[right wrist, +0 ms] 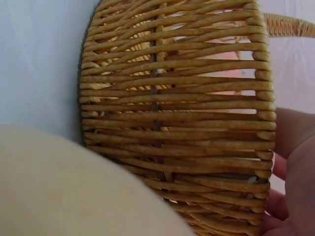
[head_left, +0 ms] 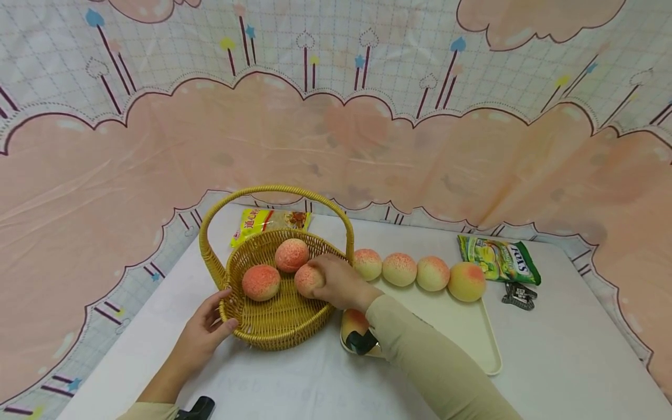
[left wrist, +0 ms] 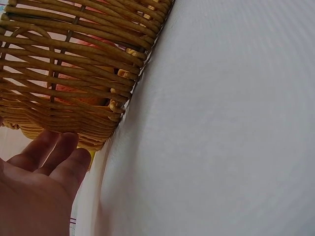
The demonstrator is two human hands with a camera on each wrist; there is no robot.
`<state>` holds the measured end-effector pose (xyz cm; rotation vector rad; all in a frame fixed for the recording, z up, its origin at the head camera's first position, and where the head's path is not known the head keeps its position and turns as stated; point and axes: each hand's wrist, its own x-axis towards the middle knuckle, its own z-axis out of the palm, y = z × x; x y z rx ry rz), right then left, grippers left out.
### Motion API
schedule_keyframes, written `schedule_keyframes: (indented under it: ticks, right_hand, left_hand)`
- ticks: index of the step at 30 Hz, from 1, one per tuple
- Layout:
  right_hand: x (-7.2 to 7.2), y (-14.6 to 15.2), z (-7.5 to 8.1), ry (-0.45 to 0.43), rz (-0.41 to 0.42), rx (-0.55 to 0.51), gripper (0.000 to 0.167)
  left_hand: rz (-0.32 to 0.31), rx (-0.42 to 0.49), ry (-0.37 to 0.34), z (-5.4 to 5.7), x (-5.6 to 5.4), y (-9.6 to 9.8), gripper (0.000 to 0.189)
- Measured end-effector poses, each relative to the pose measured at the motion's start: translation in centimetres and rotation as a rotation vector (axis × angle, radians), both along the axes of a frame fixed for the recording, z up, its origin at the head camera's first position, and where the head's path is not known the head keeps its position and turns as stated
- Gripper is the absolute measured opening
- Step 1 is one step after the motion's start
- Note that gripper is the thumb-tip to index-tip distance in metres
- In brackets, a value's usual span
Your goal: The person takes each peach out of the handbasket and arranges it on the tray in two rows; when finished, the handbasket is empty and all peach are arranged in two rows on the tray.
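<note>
A yellow wicker basket (head_left: 278,339) with a tall arched handle stands on the white table. My left hand (head_left: 202,332) holds its left rim, the thumb at the top edge; in the left wrist view, fingertips (left wrist: 74,164) touch the woven side. My right hand (head_left: 340,284) reaches over the right rim and grips a pink peach (head_left: 308,281) inside the basket. Two more peaches sit in there, one at the left (head_left: 261,282) and one at the back (head_left: 291,255). The basket wall (right wrist: 177,118) hides the held peach in the right wrist view.
Right of the basket lies a cream tray (head_left: 457,332). Along its far side runs a row of several peaches (head_left: 399,269), and another peach (head_left: 354,321) is at its near left corner. A green candy bag (head_left: 499,259), a dark small object (head_left: 520,296) and a yellow snack bag (head_left: 286,220) lie farther back.
</note>
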<state>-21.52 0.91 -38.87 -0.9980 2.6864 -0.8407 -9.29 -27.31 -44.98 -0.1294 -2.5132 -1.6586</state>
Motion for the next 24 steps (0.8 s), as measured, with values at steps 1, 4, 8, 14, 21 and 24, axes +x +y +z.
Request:
schedule_keyframes:
  ticks: [1, 4, 8, 14, 21, 24]
  right_hand:
    - [0.0, 0.1, 0.0, -0.006, -0.002, -0.015, 0.054]
    - [0.2, 0.3, 0.3, -0.013, -0.009, -0.057, 0.057]
    - [0.5, 0.5, 0.8, -0.011, -0.03, -0.088, 0.063]
    - [1.1, 1.1, 1.4, -0.051, -0.053, -0.119, 0.073]
    - [2.1, 1.8, 2.0, -0.024, -0.04, -0.198, 0.067]
    - [2.6, 2.4, 2.2, 0.005, -0.031, -0.243, 0.063]
  left_hand:
    - [0.0, -0.001, 0.004, 0.0, 0.0, 0.0, 0.058]
    - [0.005, -0.014, 0.01, -0.1, -0.1, 0.0, 0.057]
    - [0.002, -0.01, 0.011, -0.1, -0.1, 0.0, 0.057]
    - [0.0, -0.007, 0.023, -0.1, 0.0, 0.0, 0.057]
    - [-0.004, -0.006, 0.012, 0.0, -0.1, 0.1, 0.057]
    - [-0.006, -0.002, -0.004, 0.1, -0.1, 0.0, 0.058]
